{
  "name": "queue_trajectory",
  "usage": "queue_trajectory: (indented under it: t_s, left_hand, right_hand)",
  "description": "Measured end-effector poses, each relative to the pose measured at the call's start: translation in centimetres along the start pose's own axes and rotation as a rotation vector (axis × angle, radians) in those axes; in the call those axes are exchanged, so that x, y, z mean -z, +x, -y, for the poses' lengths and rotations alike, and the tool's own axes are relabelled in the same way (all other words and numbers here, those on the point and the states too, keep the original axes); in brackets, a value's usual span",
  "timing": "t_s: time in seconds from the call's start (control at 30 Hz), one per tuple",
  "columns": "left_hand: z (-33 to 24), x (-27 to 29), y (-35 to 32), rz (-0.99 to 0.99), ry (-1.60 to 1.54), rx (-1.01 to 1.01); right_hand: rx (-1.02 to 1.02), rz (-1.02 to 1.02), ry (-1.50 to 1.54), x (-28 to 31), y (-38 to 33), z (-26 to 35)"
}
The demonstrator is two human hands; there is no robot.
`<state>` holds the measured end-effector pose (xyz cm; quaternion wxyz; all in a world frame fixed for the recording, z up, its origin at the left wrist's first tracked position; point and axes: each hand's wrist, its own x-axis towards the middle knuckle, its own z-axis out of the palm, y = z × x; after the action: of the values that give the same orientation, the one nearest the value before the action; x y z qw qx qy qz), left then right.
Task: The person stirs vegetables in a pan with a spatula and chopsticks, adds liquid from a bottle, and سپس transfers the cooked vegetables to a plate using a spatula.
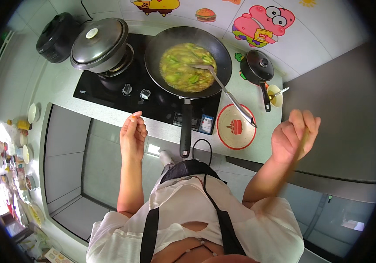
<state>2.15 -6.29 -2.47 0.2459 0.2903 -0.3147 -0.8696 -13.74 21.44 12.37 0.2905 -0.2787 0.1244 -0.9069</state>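
Observation:
My left hand (133,131) is raised in front of the counter edge with its fingers curled against the thumb; a tiny orange speck shows at the fingertips. My right hand (295,136) is up at the right, fingers closed around a thin wooden stick (304,136), possibly chopsticks. Both hands are clear of the black wok (153,50) on the right burner, which holds yellow-green broth with green vegetable pieces. A metal spatula (223,87) lies in the wok, its handle reaching out over a red-rimmed bowl (223,131) on the counter. The wok's black handle (186,129) points toward me.
A lidded steel pot (100,44) sits on the left burner of the black hob (91,90). A black rice cooker (56,37) stands at the far left. A small black lidded saucepan (258,65) and a yellow cup with a spoon (275,94) sit at the right, beside a grey fridge (341,114).

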Motion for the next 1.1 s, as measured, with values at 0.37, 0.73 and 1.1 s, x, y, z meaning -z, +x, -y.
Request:
queue_trajectory:
  t_s: [0.37,0.73,1.1]
  left_hand:
    - [1.7,-2.5,0.5,0.082,0.193,-0.059]
    - [2.9,-4.6,1.0,0.031,0.229,-0.108]
    - [2.8,-4.0,0.1,-0.058,0.230,-0.117]
  right_hand:
    - [0.109,-0.529,-1.444,5.6,1.9,2.7]
    - [-0.269,-0.285,-1.631,17.0,9.7,0.0]
    - [-0.164,-0.319,-1.611,20.7,10.9,-2.0]
